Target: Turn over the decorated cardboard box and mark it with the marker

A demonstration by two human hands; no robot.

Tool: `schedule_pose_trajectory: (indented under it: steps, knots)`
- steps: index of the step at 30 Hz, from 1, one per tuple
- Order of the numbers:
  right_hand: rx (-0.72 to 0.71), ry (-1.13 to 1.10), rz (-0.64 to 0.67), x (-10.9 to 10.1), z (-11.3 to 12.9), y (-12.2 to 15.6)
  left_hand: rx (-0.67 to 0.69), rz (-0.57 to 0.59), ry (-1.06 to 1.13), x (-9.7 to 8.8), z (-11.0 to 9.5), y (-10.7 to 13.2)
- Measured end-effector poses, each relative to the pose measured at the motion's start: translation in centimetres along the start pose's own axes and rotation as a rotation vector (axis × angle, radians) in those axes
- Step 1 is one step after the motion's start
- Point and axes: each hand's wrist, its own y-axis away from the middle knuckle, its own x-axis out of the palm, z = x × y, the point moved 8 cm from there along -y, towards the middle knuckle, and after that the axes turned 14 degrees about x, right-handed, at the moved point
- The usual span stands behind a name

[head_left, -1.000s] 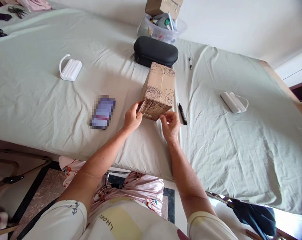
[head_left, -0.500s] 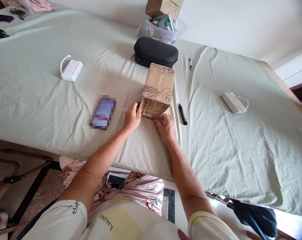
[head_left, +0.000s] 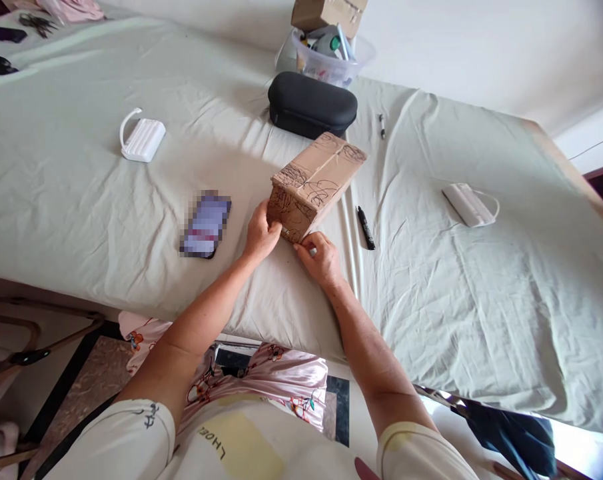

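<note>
A taped brown cardboard box with black scribbles lies on the pale green sheet, turned at an angle. My left hand grips its near left corner with curled fingers. My right hand is closed against the box's near bottom edge, thumb and fingers pinched at the cardboard. A black marker lies just right of the box.
A phone lies left of my hands. A black zip case sits behind the box, with a clear tub of items and another carton behind it. White power banks rest left and right. A pen lies further back.
The box has been swung round, its far end now pointing to the right, and it sits lower on the sheet. Both hands shifted slightly left with its near end.
</note>
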Motion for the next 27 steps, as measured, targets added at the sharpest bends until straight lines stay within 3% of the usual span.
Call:
schedule_pose_trajectory:
  steps: [4, 9, 13, 21, 27]
  knots:
    - [-0.051, 0.023, 0.118, 1.4, 0.8, 0.5, -0.005, 0.029, 0.066, 0.3, 0.1, 0.0]
    - [-0.071, 0.004, 0.141, 1.5, 0.8, 0.6, 0.090, 0.171, 0.142, 1.6, -1.0, 0.1]
    - [-0.070, 0.015, 0.112, 1.4, 0.5, 0.5, 0.128, 0.235, 0.140, 2.0, -1.4, 0.3]
    - [-0.172, -0.045, 0.080, 1.2, 1.1, 0.8, 0.161, 0.185, -0.030, 1.3, -1.3, 0.1]
    - [-0.304, -0.034, -0.088, 0.2, 2.3, 1.5, 0.107, 0.221, -0.044, 1.1, -1.7, -0.1]
